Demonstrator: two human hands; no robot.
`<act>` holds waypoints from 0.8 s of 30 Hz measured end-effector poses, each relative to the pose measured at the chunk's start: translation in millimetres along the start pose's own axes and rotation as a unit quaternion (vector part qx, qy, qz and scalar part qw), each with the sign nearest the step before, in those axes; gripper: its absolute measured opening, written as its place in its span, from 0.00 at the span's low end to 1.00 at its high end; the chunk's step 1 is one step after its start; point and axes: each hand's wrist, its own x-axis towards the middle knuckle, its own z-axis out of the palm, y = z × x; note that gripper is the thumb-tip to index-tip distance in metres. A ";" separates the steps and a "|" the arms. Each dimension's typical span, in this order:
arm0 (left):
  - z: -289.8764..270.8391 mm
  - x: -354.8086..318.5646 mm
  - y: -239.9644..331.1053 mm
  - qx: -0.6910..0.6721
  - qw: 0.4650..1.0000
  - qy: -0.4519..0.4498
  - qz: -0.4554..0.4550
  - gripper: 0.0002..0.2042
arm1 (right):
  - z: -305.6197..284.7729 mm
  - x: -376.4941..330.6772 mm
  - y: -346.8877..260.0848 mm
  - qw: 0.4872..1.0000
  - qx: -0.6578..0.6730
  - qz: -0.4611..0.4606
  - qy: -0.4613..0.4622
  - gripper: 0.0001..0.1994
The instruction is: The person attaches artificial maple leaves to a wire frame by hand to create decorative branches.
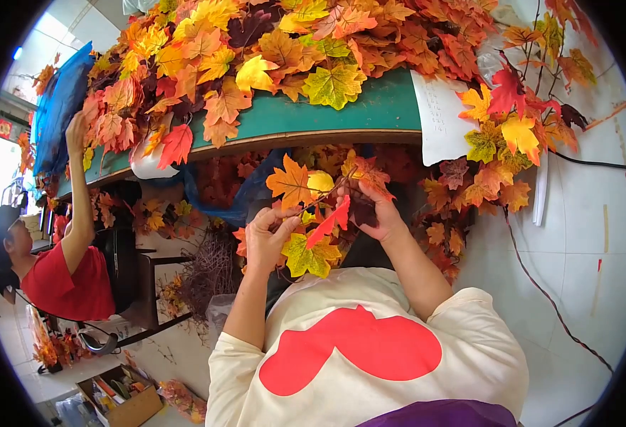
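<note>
White paper sheet (441, 117) on green table (370, 110)

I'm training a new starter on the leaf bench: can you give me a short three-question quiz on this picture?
1. True or false: both hands, left hand and right hand, hold the leaf sprig.
2. What colour is the table edge under the leaf pile? A blue, B green, C white.
3. Fill in: the co-worker in the red shirt reaches an arm ____.

Key: 1 true; 2 B; 3 up, towards the table.
</note>
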 end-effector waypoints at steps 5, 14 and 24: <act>0.4 -1.1 1.0 -0.008 1.000 0.003 0.007 0.05 | -1.8 0.7 -0.2 1.000 -0.007 0.006 0.001 0.14; -0.4 -2.6 -1.1 -0.009 1.000 0.002 -0.001 0.06 | -6.3 2.2 1.7 1.000 -0.007 0.011 -0.006 0.15; 1.7 -0.9 -1.3 -0.008 1.000 0.011 -0.020 0.05 | -3.9 -0.1 -1.6 1.000 -0.016 0.012 0.005 0.16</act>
